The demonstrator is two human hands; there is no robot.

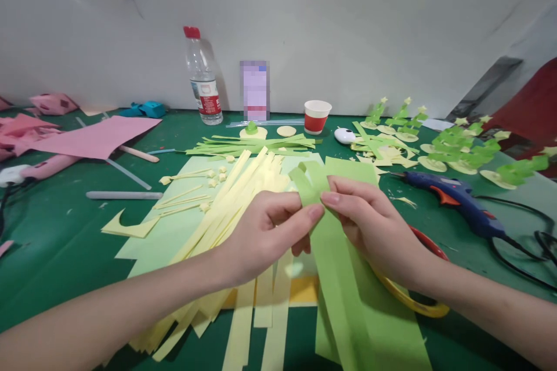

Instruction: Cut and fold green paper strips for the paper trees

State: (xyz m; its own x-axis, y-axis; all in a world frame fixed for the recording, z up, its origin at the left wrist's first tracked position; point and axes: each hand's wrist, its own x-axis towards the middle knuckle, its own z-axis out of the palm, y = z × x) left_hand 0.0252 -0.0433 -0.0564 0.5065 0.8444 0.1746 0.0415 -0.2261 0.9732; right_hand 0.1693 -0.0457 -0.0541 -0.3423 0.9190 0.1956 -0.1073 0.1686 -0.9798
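Between my left hand (pixel 278 232) and my right hand (pixel 365 214) is a green paper strip (pixel 333 266), pinched by both thumbs near its looped top end. Its long tail hangs down toward me. Beneath it lies a larger green paper sheet (pixel 383 313). A pile of pale yellow paper strips (pixel 217 226) lies under and left of my left hand. Partly hidden by my right hand are scissors (pixel 413 301) with red and yellow handles.
A blue glue gun (pixel 456 197) with a black cable lies at right. Behind stand a bottle (pixel 206 87), a phone (pixel 255 90) and a paper cup (pixel 317 117). Several star-topped green paper pieces (pixel 465 145) stand at back right. Pink paper (pixel 104 134) lies left.
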